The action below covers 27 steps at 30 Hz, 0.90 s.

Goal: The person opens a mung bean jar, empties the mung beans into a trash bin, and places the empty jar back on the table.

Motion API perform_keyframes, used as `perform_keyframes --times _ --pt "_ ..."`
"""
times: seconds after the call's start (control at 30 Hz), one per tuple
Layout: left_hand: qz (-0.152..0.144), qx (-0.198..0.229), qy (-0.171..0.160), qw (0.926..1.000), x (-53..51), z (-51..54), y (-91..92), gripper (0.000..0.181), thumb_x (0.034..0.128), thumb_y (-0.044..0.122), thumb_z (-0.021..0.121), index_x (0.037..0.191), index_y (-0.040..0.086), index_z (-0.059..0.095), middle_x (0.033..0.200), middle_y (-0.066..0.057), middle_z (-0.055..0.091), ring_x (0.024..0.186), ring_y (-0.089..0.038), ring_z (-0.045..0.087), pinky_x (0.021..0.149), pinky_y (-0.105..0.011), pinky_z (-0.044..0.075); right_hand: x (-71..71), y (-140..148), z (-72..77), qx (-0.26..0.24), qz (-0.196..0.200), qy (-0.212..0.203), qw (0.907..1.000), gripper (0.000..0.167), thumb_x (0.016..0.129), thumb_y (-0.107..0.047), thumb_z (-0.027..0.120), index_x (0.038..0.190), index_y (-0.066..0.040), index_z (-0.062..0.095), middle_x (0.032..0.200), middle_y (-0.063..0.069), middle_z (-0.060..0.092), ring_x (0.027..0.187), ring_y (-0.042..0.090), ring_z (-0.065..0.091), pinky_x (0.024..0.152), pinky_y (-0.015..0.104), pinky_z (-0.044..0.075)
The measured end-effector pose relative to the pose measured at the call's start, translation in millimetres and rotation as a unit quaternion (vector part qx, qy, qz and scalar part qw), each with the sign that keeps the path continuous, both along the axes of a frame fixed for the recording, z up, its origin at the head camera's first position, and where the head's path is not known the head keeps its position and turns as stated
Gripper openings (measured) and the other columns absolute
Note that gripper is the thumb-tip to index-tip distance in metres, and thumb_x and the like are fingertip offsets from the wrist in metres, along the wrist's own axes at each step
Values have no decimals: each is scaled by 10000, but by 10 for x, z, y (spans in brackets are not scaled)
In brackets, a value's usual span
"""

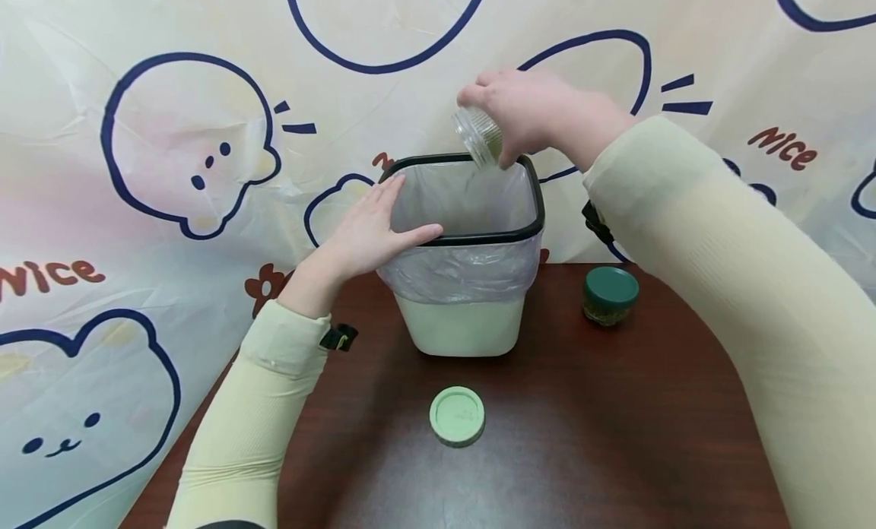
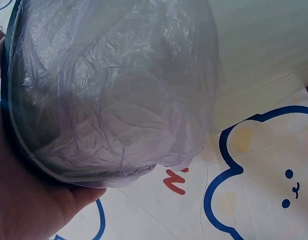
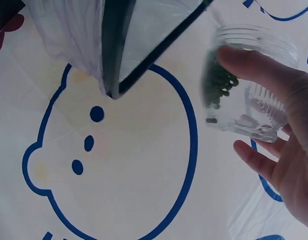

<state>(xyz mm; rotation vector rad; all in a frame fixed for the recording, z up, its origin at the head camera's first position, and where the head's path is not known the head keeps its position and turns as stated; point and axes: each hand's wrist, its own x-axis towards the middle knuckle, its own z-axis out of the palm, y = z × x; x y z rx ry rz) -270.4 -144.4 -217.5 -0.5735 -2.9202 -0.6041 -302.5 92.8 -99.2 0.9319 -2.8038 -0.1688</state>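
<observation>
The right hand point(image 1: 523, 115) grips a clear jar point(image 1: 479, 136), tilted with its mouth over the back rim of a lined bin point(image 1: 458, 327). In the right wrist view, small dark green pieces point(image 3: 221, 82) lie along one side of the jar point(image 3: 253, 107), held between thumb and fingers of the right hand point(image 3: 288, 110). The left hand point(image 1: 369, 229) rests on the bin's left front rim, thumb along the black edge. In the left wrist view, the left hand point(image 2: 39, 205) touches the rim beside the translucent bag point(image 2: 129, 110).
A light green lid point(image 1: 457, 416) lies on the dark wooden table point(image 1: 547, 453) in front of the bin. To the bin's right stands a jar with a dark green lid point(image 1: 610, 293). Behind hangs a cloth with cartoon drawings point(image 1: 205, 286).
</observation>
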Motion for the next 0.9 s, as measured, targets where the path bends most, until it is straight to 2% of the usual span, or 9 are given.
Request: perform_keyframes --times 0.1,0.27,0.5,0.73,0.9 --pt "7 -20 -16 10000 4 -2 -2 1069 821 748 519 1569 107 102 1612 -92 122 1467 -261 103 1144 -505 136 -3 -9 -29 137 -6 -130 9998 882 724 -131 841 1457 -47 358 1403 237 398 1251 445 373 998 602 367" --pt "13 -46 -13 10000 3 -6 -6 1076 818 756 513 1569 109 96 1613 -89 117 1468 -260 98 1147 -497 132 -7 5 -42 69 -27 -147 9999 877 720 -115 839 1453 -44 361 1403 234 396 1248 439 372 993 601 371" --pt "20 -49 10 10000 -2 8 -17 1069 821 751 516 1570 114 95 1612 -90 123 1467 -259 104 1146 -498 135 0 -2 31 -135 -18 342 9993 877 736 -105 819 1471 -58 343 1442 224 359 1262 423 357 966 601 401" --pt "18 -30 -3 10000 2 13 -22 1067 824 745 519 1569 110 97 1611 -93 127 1466 -262 108 1146 -499 137 2 -16 1 25 -57 88 9999 878 732 -90 820 1468 -68 342 1425 250 355 1262 428 337 977 605 387" --pt "37 -37 -15 10000 7 5 -20 1064 824 749 513 1570 114 98 1610 -99 132 1467 -261 106 1145 -504 135 -9 4 -37 30 -42 56 10000 874 731 -92 822 1464 -63 347 1417 259 364 1255 432 344 978 600 389"
